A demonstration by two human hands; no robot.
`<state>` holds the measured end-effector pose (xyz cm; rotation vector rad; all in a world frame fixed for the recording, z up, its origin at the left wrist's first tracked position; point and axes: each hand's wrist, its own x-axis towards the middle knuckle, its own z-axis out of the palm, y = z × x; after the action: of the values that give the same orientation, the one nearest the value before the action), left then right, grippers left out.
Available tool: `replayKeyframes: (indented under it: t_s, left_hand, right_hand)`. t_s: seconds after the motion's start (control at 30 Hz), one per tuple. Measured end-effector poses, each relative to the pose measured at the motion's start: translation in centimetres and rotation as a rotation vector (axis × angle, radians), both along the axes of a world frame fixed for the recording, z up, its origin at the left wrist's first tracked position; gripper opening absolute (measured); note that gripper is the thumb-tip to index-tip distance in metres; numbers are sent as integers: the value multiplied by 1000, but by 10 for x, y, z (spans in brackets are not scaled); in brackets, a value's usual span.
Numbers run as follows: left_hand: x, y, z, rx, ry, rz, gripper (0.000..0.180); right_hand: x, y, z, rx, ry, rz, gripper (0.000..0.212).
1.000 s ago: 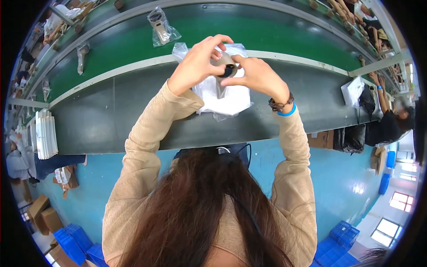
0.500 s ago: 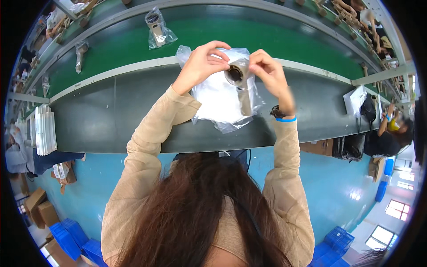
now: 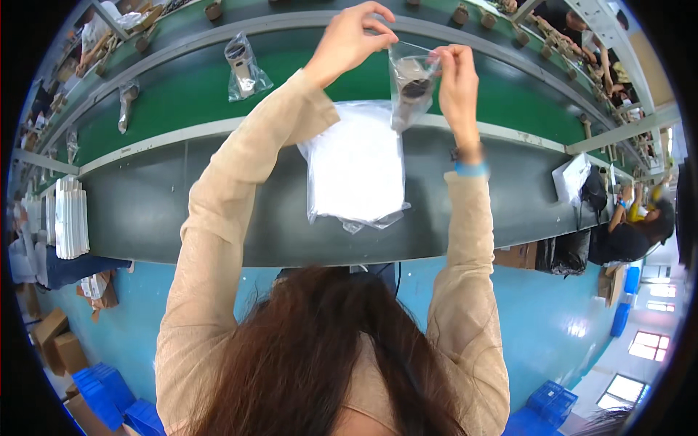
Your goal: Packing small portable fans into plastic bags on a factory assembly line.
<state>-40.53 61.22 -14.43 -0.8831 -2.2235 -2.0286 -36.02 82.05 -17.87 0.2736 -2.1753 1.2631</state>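
Over the green belt, a clear plastic bag hangs between my two hands. Inside it is a grey-beige part with a dark round opening, resembling a hair dryer body. My left hand pinches the bag's upper left corner. At the upper right edge, the fingers of my right hand close on the film. Below lies a stack of clear bags, looking white under the light, on the dark work surface.
On the green belt, a similar bagged part lies to the left, with another bagged part beyond it. White strips stand at the far left of the dark surface. A white packet lies at the right.
The beige part has moved from above the bag stack to over the green belt and is now inside a bag. Both my hands have reached farther forward and hold the bag's top.
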Motion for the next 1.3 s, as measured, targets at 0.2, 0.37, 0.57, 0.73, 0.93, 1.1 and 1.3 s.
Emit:
replayKeyframes:
  t_s: [0.2, 0.37, 0.57, 0.73, 0.93, 1.1, 1.3]
  left_hand:
    - [-107, 55, -77, 91, -93, 148, 27]
    - [-173, 51, -122, 131, -197, 383, 31]
    - [-75, 90, -97, -116, 237, 251, 40]
    - [60, -31, -62, -412, 294, 153, 30]
    - [146, -71, -134, -508, 66, 418, 49]
    - [152, -78, -169, -222, -348, 486, 62]
    - [165, -75, -184, -517, 69, 564, 63]
  right_hand:
    - [-84, 13, -43, 182, -117, -308, 23]
    - [-172, -17, -71, 257, -227, -422, 27]
    - [-224, 61, -160, 314, -253, -330, 27]
    - [-195, 17, -126, 256, -117, -149, 36]
    - [-18, 27, -76, 147, -159, 28, 28]
    - [105, 22, -100, 201, -360, -18, 29]
    - [145, 6, -134, 524, -323, -11, 42]
